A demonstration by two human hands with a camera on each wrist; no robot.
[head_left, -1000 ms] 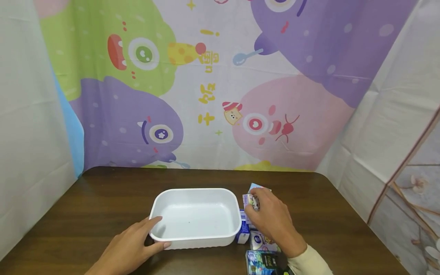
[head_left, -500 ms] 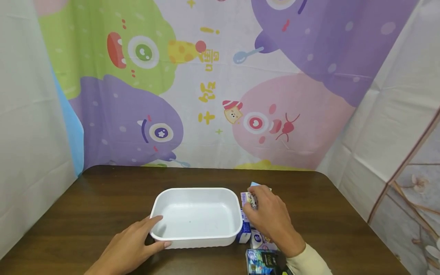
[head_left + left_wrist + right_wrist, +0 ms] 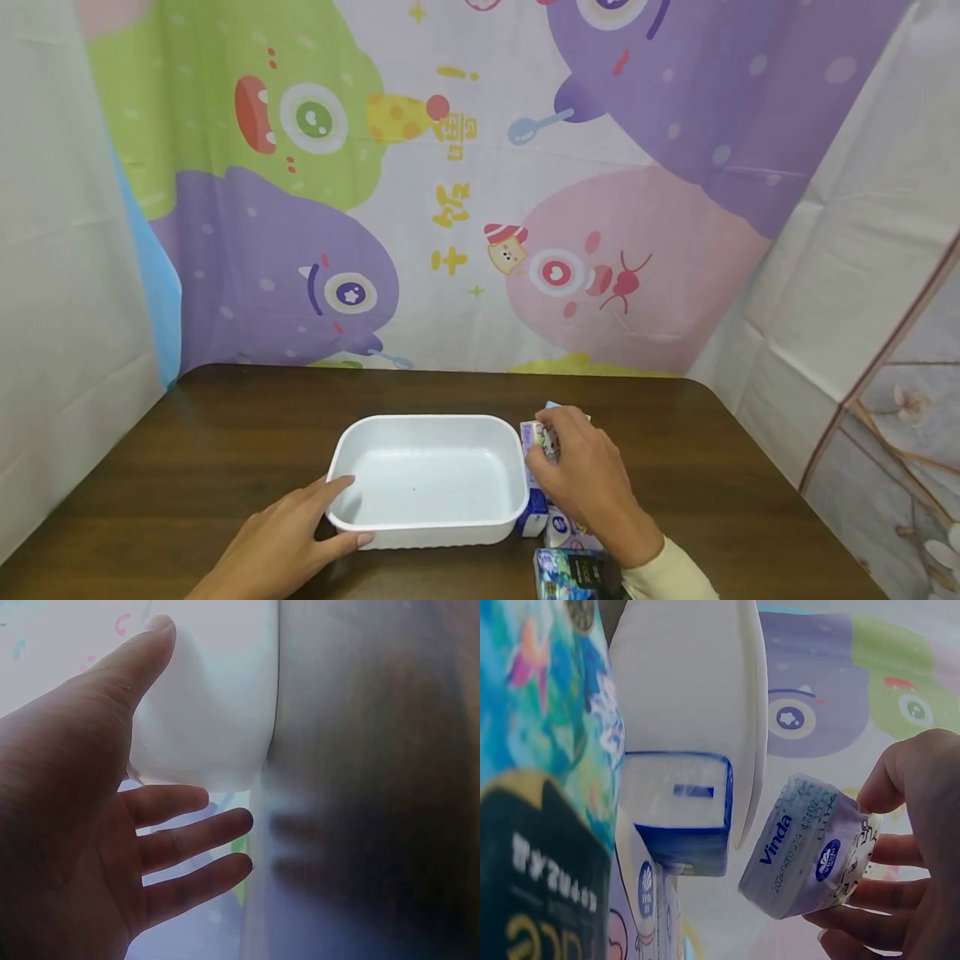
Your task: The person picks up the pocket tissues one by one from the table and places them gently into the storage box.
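Note:
A white plastic basin stands on the table, and nothing lies inside it. My left hand holds its near left corner, the index finger over the rim and the thumb against the front. In the left wrist view the other fingers stretch out below the basin wall. My right hand grips a small lilac Vinda tissue pack between thumb and fingers. The pack is tilted beside the basin's right wall, above a blue-and-white tissue pack.
Right of the basin lie another lilac tissue pack and a blue-green floral tissue pack. A light blue pack shows partly behind my right hand. A cartoon-print cloth hangs behind the brown table.
My right hand has moved slightly left with the lilac tissue pack, nearer the basin's right rim. The left hand and basin have stayed in place.

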